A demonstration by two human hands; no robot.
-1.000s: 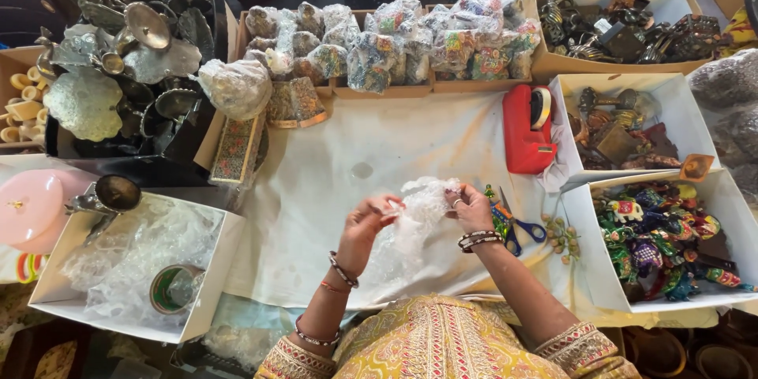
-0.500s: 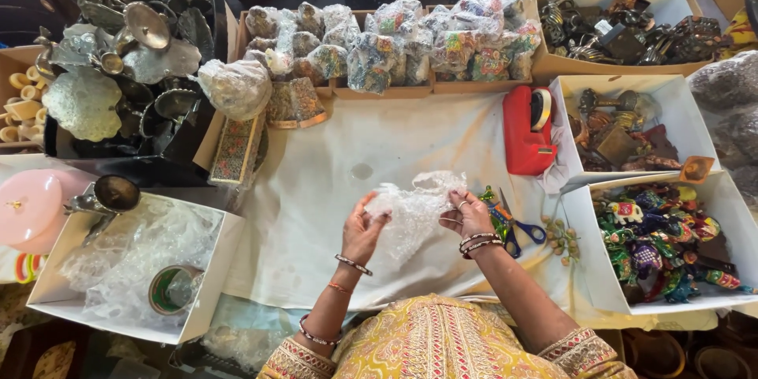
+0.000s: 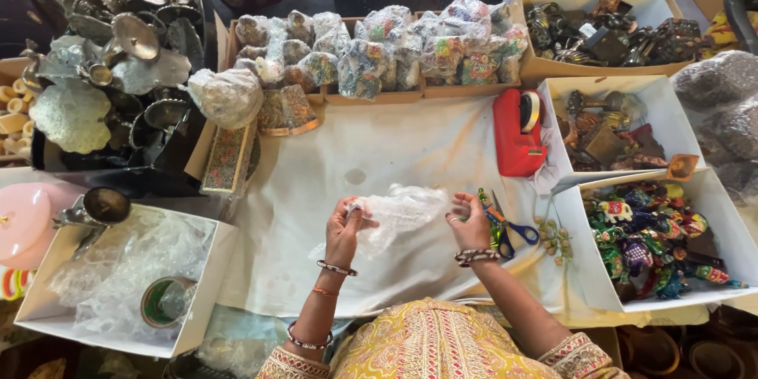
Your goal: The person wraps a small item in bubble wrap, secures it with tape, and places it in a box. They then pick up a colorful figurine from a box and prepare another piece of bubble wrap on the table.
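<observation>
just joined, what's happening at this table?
A person seated at a cloth-covered table holds a crumpled piece of clear plastic wrap between both hands: left hand at one end, right hand at the other. Scissors lie just beside the right hand, with a red tape dispenser further up. Boxes around hold painted figurines, metal pieces and wrapped items; a box on the left holds more plastic and a tape roll.

Two hands — one scissors, one tape dispenser
</observation>
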